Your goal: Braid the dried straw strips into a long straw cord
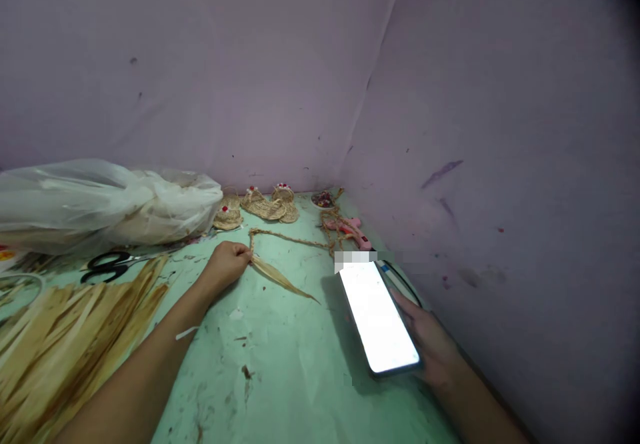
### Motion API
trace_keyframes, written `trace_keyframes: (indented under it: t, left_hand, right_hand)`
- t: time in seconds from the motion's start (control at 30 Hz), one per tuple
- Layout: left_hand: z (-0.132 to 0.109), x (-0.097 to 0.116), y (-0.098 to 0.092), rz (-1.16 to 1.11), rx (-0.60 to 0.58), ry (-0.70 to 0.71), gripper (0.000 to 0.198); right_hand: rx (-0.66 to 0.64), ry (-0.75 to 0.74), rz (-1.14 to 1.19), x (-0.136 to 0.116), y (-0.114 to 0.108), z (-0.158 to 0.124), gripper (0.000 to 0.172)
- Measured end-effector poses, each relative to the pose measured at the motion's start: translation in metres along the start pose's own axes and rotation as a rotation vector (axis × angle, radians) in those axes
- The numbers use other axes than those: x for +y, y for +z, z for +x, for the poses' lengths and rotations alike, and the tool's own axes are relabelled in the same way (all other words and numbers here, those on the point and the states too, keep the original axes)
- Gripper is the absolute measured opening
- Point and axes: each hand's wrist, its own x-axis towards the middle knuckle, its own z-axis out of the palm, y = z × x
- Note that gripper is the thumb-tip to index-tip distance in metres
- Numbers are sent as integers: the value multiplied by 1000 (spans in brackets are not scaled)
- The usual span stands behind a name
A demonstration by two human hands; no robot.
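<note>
Between the closed fingers of my left hand (229,261) is the end of a braided cord (290,237), which runs right across the green surface. A loose strip of dried husk (280,277) fans out from that same end and tapers to the right. My right hand (425,334) grips a smartphone (383,321) from its right side; its screen glows white and tilts toward me. Past the phone's top, the cord lies in loops over a pink glue gun (353,231).
A heap of dried husk strips (75,337) covers the left front, with black-handled scissors (107,265) behind it. A filled plastic bag (105,204) lies along the back wall. Small woven slippers (263,205) and a bowl of coloured bits (323,199) stand at the back. A wall rises on the right.
</note>
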Motion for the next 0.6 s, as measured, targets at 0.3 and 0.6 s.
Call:
trace_keyframes:
  t: [0.3,0.6]
  left_hand:
    - [6,-8,2,38,18,-16,27]
    - [2,-1,1,31,7,-70,22]
  right_hand:
    - [261,-94,-210,-19,-39,-29,32]
    - [423,-612,-724,-22,-33,-76,24]
